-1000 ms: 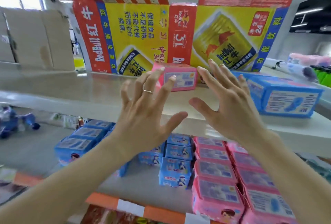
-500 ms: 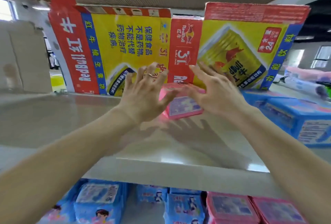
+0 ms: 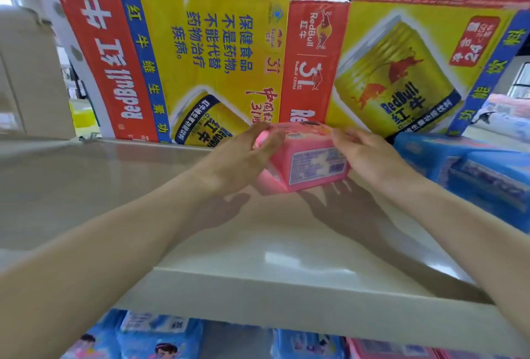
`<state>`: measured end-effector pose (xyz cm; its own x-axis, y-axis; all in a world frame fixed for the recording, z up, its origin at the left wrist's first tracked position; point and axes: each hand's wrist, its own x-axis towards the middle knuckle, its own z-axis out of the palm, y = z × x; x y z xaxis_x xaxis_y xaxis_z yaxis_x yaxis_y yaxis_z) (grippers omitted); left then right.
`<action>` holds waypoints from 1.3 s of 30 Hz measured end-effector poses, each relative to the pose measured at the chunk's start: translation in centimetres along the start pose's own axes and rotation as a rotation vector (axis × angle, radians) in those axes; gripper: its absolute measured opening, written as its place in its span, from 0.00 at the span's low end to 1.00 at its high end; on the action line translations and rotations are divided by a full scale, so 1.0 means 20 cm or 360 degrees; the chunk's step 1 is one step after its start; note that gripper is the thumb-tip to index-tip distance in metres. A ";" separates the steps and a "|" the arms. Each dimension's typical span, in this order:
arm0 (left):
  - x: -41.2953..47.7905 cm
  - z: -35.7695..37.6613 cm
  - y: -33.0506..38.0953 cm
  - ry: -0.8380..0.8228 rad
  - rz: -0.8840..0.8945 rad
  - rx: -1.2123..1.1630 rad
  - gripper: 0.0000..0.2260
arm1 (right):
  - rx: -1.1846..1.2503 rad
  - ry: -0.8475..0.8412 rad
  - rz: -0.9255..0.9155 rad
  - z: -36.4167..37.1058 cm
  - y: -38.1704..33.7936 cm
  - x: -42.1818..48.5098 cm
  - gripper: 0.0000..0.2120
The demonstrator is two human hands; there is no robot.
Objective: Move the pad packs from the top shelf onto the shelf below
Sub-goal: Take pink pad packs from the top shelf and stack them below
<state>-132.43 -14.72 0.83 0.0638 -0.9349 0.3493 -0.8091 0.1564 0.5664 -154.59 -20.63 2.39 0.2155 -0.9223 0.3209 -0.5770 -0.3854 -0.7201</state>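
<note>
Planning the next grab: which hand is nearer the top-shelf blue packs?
Right. The right hand holds the pink pack at the end toward the blue packs; the left hand holds the far end.

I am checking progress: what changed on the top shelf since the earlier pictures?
Both hands reached forward and took hold of the pink pack: the left hand grips its left end, the right hand its right end, and the pack is now tilted. The blue packs and cardboard boxes stayed put.
</note>
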 end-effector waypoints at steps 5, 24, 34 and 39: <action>-0.03 -0.03 0.00 0.0086 0.0081 -0.0162 0.29 | 0.0431 0.0108 0.0097 -0.02 -0.02 -0.03 0.19; -0.54 0.03 0.45 0.0762 0.0372 -0.0829 0.08 | 0.0952 0.0235 -0.0437 -0.27 -0.10 -0.59 0.06; -1.22 0.24 0.61 0.1036 0.0270 -0.0914 0.10 | 0.1123 0.0181 -0.0636 -0.26 0.03 -1.12 0.11; -1.46 0.35 0.60 0.1113 0.0122 -0.0961 0.11 | 0.1023 0.0180 -0.0594 -0.16 0.12 -1.35 0.14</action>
<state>-148.04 12.25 -7.79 0.5194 -0.5409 0.6616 -0.3965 0.5333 0.7473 -164.28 3.47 -6.13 0.2045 -0.7316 0.6503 0.0994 -0.6454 -0.7573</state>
